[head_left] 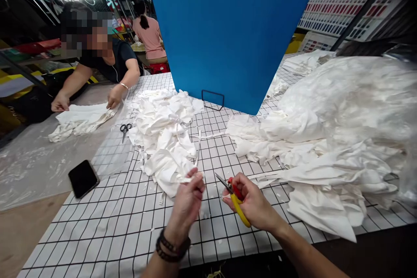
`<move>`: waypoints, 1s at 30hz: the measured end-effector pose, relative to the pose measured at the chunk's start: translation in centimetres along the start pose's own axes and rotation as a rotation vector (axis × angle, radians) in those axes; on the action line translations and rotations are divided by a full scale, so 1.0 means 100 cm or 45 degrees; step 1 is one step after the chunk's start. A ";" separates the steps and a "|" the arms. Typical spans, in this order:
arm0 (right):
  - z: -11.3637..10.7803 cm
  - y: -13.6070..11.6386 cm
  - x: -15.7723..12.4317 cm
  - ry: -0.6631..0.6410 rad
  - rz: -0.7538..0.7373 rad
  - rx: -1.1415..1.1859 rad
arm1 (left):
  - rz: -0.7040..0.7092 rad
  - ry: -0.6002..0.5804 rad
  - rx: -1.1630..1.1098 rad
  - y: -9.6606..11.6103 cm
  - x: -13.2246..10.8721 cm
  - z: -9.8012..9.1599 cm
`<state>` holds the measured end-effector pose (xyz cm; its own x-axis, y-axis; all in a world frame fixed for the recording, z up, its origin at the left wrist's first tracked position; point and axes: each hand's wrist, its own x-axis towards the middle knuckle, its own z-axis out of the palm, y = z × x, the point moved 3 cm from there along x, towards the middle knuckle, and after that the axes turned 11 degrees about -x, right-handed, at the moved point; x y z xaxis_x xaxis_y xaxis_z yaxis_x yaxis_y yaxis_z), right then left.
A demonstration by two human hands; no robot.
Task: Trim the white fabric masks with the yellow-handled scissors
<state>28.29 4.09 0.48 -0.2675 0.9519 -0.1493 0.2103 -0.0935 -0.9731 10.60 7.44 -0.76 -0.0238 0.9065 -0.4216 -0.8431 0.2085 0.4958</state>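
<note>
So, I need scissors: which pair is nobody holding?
The black-handled scissors, lying beside the left white cloth pile; the red-and-yellow-handled scissors are in the wearer's right hand.

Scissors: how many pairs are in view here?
2: a red-and-yellow pair in the right hand, and a dark pair lying left of the middle white cloth pile. More could be hidden under the cloth.

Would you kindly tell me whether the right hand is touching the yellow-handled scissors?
Touching: the head view shows the right hand gripping the yellow-handled scissors by their handles.
</note>
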 end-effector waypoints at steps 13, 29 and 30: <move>0.067 -0.065 0.008 -0.279 -0.405 -0.226 | -0.644 -0.408 1.193 0.040 0.023 0.031; -0.016 -0.033 -0.039 -0.052 0.071 -0.439 | -1.047 -0.718 1.186 -0.077 0.012 0.026; -0.043 -0.020 -0.041 0.125 0.197 -0.585 | -1.037 -0.726 1.214 -0.077 0.012 0.024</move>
<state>32.95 1.64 3.78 -0.1154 0.9621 -0.2472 0.6395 -0.1184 -0.7596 18.35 7.83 -3.22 0.7110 0.3836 -0.5894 0.1841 0.7073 0.6825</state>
